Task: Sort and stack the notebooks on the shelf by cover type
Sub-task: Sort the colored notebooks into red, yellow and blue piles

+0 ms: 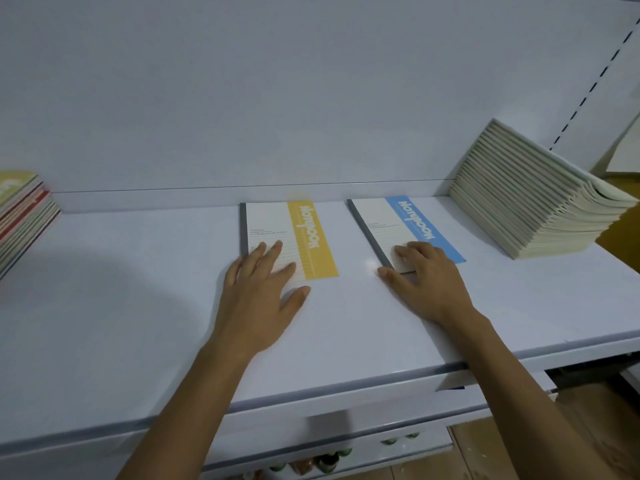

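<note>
Two notebooks lie flat on the white shelf (138,306). The yellow-striped notebook (304,230) is in the middle, and my left hand (259,292) rests on its near left corner with straight fingers. To its right lies the blue-striped notebook (401,223), slightly turned. My right hand (422,278) lies on that notebook's near end, fingers bent over the cover and thumb on the shelf beside the grey spine.
A tall slanted stack of pale notebooks (533,202) leans at the right end of the shelf. A stack of colourful notebooks (20,216) sits at the far left edge. The shelf's back panel (311,98) rises behind. Lower shelves (346,445) show beneath the front lip.
</note>
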Action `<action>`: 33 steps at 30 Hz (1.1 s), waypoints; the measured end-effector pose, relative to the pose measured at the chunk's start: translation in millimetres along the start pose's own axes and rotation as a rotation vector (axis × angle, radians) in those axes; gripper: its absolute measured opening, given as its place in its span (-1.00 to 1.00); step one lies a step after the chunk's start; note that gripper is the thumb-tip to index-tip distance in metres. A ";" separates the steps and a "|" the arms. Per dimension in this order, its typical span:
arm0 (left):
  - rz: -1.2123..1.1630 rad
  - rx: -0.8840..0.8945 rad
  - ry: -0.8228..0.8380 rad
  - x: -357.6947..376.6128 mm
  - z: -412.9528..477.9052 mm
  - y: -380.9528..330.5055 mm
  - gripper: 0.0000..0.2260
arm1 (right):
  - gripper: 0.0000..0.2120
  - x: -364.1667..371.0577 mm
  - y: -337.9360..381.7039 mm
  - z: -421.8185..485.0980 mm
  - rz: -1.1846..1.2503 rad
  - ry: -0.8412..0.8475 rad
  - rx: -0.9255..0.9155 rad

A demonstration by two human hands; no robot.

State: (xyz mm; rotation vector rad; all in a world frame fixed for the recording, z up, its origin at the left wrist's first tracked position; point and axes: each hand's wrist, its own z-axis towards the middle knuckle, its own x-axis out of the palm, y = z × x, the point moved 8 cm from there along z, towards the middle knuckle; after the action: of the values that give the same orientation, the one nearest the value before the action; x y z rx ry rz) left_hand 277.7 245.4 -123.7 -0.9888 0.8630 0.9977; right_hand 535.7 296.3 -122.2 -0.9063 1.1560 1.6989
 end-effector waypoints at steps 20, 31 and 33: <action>-0.273 -0.051 -0.008 -10.1 -1.0 7.8 -0.68 | -0.44 1.1 13.2 -3.1 -0.026 0.169 0.075; -0.625 -0.209 -0.179 -104.5 -79.8 116.4 -0.78 | -0.60 38.5 259.9 -56.4 0.342 0.092 -0.377; -0.623 -0.264 -0.253 -131.6 -105.6 155.6 -0.79 | -0.59 49.7 306.4 -58.0 0.370 0.133 -0.448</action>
State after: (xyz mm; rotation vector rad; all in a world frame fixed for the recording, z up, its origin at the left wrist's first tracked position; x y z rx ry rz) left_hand 76.5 145.2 -76.9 -1.2223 0.1821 0.6810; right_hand 238.8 194.3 -87.2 -1.1409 1.0960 2.2885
